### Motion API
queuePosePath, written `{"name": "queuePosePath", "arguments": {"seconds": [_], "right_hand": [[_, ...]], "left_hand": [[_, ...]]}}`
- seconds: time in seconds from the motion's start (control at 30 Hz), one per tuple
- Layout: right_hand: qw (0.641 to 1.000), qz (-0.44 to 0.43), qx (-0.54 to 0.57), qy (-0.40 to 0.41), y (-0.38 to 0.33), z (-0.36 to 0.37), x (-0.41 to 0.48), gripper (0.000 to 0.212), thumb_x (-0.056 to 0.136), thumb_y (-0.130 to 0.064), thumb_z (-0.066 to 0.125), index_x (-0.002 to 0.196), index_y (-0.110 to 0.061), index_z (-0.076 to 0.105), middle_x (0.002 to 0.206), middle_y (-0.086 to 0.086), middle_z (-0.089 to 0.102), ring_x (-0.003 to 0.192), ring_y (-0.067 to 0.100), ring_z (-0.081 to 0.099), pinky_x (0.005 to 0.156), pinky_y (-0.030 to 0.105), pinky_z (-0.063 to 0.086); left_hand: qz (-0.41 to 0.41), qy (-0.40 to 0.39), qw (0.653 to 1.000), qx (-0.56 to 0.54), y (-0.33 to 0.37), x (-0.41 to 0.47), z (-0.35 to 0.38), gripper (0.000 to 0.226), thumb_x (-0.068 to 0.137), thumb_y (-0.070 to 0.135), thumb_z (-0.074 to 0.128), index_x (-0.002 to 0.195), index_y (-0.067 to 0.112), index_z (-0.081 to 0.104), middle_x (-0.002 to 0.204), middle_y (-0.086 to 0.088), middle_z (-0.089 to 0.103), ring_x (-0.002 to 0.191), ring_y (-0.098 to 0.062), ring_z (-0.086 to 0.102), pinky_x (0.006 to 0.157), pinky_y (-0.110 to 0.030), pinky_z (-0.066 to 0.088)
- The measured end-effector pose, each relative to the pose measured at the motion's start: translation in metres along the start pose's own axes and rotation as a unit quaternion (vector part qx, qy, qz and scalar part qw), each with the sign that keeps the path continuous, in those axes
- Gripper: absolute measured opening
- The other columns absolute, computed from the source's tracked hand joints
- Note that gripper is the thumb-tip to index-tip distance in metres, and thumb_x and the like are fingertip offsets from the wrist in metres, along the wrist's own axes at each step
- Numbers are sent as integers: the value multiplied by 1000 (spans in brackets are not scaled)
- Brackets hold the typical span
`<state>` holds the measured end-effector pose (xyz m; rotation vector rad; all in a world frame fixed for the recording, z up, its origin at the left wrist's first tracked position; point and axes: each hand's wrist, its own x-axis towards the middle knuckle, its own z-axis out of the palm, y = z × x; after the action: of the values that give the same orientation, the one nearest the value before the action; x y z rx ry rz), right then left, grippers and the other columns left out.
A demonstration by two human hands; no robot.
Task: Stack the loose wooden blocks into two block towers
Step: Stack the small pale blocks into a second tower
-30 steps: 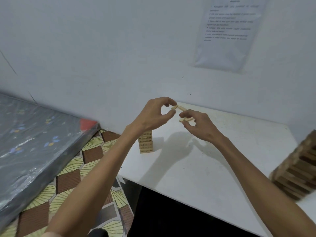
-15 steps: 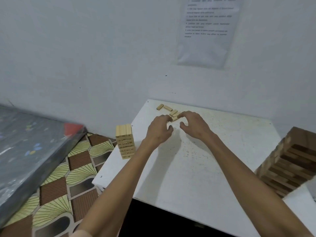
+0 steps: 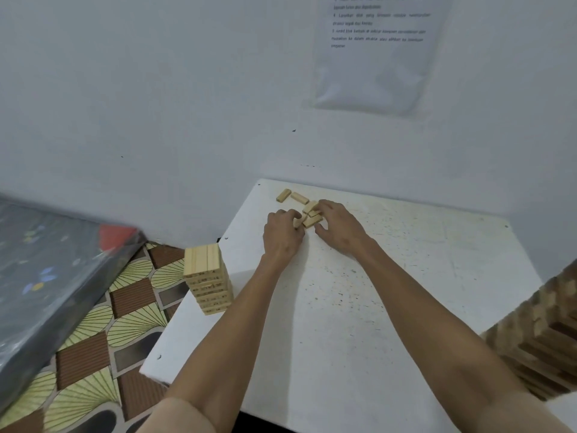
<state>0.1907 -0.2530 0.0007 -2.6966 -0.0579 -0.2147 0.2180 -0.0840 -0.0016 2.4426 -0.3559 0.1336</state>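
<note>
The left hand (image 3: 282, 235) and right hand (image 3: 338, 228) each pinched loose blocks (image 3: 313, 219) at the far edge of the table (image 3: 406, 307); light, stiff, smooth wood, probably best held by long sides

From where I stand, the person's left arm (image 3: 224, 323) and right arm (image 3: 421, 307) are bare from past the elbow down, long and lean, and the left hand (image 3: 282, 235) and right hand (image 3: 340, 229) are bare too. At the bottom edge each upper arm meets a pale pinkish-beige short sleeve, the left sleeve (image 3: 178, 417) and the right sleeve (image 3: 524, 414). Both are plain and too blurred to show seam or weave.
</note>
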Motion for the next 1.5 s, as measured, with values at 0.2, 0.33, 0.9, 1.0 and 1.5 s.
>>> {"name": "queuePosePath", "arguments": {"seconds": [0.2, 0.33, 0.9, 1.0, 1.5], "right_hand": [[999, -26, 5, 31, 6, 4, -3, 26, 96, -29, 65, 121, -22, 63, 124, -4, 60, 113, 19, 52, 88, 44, 52], [999, -30, 24, 27, 6, 2, -12, 24, 95, -33, 68, 116, -22, 65, 113, -5, 59, 106, 16, 50, 86, 36, 49], [995, 22, 99, 0, -49, -18, -203, 52, 87, -38, 76, 132, -39, 48, 112, -16, 58, 100, 3, 53, 81, 27, 51], [991, 27, 128, -24, -55, -14, -230, 56, 89, -39, 76, 134, -46, 43, 116, -17, 58, 106, -1, 53, 87, 19, 47], [987, 69, 121, -85, -42, -15, -229, 74, 82, -61, 76, 146, -34, 49, 99, -15, 57, 100, 0, 52, 78, 20, 40]], "left_hand": [[14, 52, 999, -3, -9, -9, 9, 20, 97, 21, 62, 110, 19, 76, 108, -3, 70, 106, -27, 54, 90, -41, 45], [-3, 65, 996, -64, -9, -21, 8, 15, 94, 16, 67, 105, 14, 76, 104, -4, 68, 100, -25, 57, 85, -33, 45], [106, 26, 989, -100, -10, -164, -23, 14, 92, 11, 71, 104, 14, 78, 104, 3, 72, 94, -15, 65, 87, -33, 53], [135, 10, 987, -83, -12, -183, -28, 13, 92, 12, 71, 102, 14, 78, 105, 3, 73, 97, -16, 66, 88, -33, 52], [187, -127, 974, -32, -5, -196, -53, 50, 87, 28, 54, 136, 20, 60, 122, 8, 62, 115, -13, 50, 97, -29, 44]]}}
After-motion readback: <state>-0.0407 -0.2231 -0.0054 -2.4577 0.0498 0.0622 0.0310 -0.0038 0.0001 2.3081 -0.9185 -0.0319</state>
